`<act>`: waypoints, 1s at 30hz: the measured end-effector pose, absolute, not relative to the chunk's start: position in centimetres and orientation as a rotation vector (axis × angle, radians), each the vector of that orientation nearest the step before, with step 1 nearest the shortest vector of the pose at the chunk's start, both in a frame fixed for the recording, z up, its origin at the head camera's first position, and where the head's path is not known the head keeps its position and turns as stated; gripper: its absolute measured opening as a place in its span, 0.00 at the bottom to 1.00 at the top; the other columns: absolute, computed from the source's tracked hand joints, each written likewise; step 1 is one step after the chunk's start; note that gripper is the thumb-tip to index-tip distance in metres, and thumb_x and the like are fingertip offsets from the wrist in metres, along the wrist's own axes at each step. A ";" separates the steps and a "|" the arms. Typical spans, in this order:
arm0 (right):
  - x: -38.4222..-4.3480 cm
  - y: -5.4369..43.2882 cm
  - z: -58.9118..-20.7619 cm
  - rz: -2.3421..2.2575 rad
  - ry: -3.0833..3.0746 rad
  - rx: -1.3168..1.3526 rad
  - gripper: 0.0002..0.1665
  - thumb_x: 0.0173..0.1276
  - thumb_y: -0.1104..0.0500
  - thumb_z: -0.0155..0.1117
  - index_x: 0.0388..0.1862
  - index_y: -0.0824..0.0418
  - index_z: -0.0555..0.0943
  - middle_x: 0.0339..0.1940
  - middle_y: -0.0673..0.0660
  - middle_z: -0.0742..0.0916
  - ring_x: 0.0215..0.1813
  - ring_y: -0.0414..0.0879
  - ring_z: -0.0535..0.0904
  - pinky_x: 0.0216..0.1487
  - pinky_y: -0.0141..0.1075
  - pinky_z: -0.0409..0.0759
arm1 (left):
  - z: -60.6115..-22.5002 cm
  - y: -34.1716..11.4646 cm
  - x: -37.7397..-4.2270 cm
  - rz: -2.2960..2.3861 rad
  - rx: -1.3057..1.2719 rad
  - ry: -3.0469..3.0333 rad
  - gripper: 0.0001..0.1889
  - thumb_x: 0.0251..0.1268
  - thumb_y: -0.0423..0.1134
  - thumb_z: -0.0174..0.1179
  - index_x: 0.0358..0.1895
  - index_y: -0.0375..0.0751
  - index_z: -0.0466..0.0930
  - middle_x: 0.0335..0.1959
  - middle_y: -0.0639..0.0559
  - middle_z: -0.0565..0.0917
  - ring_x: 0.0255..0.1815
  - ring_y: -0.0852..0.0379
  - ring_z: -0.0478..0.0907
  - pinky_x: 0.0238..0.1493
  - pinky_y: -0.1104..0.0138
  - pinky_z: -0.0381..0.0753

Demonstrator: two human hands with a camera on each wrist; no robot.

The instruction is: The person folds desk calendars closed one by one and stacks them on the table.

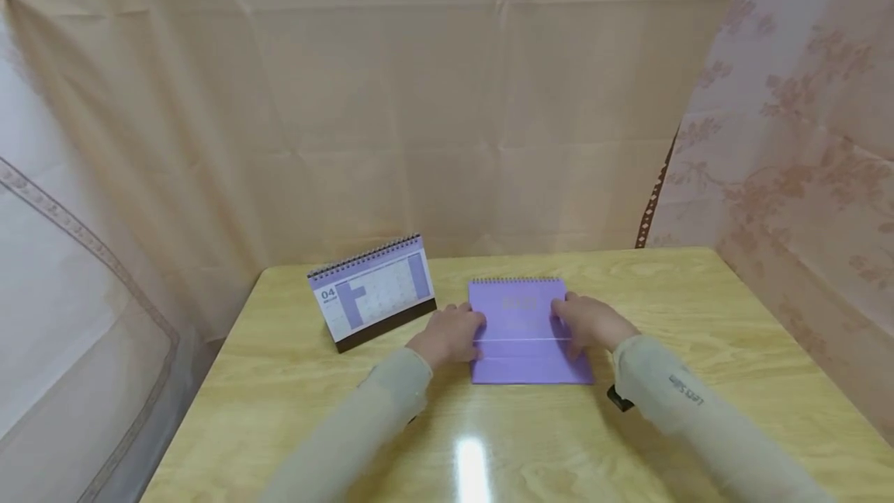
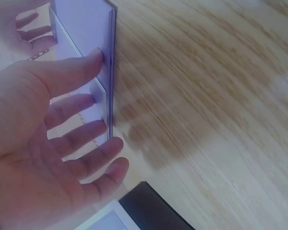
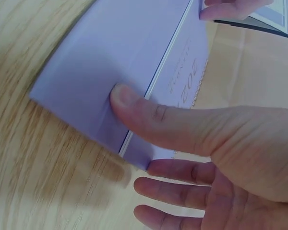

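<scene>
A purple spiral-bound desk calendar (image 1: 518, 369) rests on the table in front of me, its coil along the top edge. My left hand (image 1: 455, 332) holds its left side. In the left wrist view the left thumb (image 2: 72, 74) lies on the front near the edge, and the other fingers reach past the side. My right hand (image 1: 592, 322) grips the opposite side, its thumb (image 3: 134, 103) on the front cover and its fingers at the edge. A paler band crosses the cover, with faint lettering above. To the left stands a second desk calendar (image 1: 380, 293), tilted back and showing an "04" page.
The wooden table (image 1: 670, 348) extends around both calendars, with a light glare near its front. A beige curtain (image 1: 447, 99) hangs behind, a flowered cloth (image 1: 803, 138) at the right and a white cloth (image 1: 63, 293) at the left.
</scene>
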State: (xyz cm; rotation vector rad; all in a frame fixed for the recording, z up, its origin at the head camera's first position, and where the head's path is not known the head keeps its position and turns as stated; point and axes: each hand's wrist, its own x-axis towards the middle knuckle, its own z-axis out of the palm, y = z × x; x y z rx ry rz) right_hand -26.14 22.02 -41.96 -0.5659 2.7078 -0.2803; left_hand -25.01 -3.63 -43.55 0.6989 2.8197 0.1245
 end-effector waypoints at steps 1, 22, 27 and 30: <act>-26.1 22.2 -42.0 -0.275 2.708 -0.565 0.36 0.45 0.64 0.85 0.54 0.63 0.78 0.46 0.62 0.80 0.46 0.58 0.80 0.51 0.55 0.81 | -43.6 -3.7 -25.1 0.114 0.720 2.824 0.22 0.60 0.51 0.74 0.56 0.49 0.83 0.49 0.50 0.80 0.50 0.49 0.77 0.53 0.52 0.78; -25.8 22.6 -41.2 -0.229 2.697 -0.608 0.36 0.54 0.58 0.81 0.62 0.62 0.78 0.59 0.68 0.79 0.57 0.66 0.78 0.57 0.62 0.77 | -43.4 -5.4 -25.6 0.040 0.943 2.808 0.23 0.65 0.57 0.68 0.58 0.51 0.83 0.51 0.52 0.80 0.49 0.48 0.77 0.51 0.54 0.77; -26.1 22.5 -40.7 -0.226 2.714 -0.654 0.36 0.57 0.56 0.80 0.63 0.64 0.78 0.62 0.72 0.77 0.62 0.71 0.74 0.61 0.66 0.72 | -43.0 -5.5 -25.6 0.051 0.969 2.796 0.21 0.66 0.55 0.66 0.57 0.51 0.83 0.53 0.51 0.81 0.50 0.48 0.78 0.50 0.54 0.78; -26.4 22.4 -40.5 -0.276 2.702 -0.720 0.37 0.59 0.54 0.79 0.64 0.66 0.77 0.62 0.73 0.78 0.62 0.70 0.75 0.62 0.65 0.71 | -42.5 -5.7 -25.6 0.060 0.963 2.783 0.19 0.68 0.54 0.65 0.57 0.51 0.83 0.54 0.49 0.81 0.51 0.48 0.78 0.52 0.54 0.78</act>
